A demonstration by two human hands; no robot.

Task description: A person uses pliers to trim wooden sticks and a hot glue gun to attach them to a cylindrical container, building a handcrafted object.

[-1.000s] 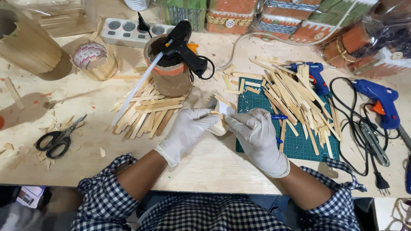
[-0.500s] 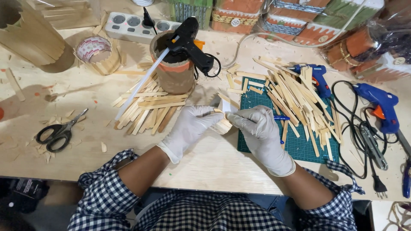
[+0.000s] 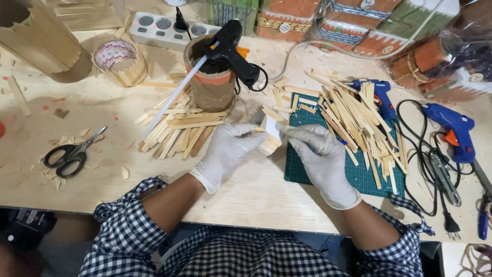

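Holding small stick assembly (image 3: 270, 139) clamped between gloved left hand (image 3: 228, 149) and right hand (image 3: 318, 154), mid-build; next likely needs aligning another wooden stick squarely before glue.

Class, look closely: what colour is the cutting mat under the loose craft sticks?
Dark green with a pale grid, seen in the head view: cutting mat.

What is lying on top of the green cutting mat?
On the green cutting mat lies a loose heap of wooden sticks. The right hand covers its left part. A blue glue gun rests at its far edge. What lies under the heap is hidden.
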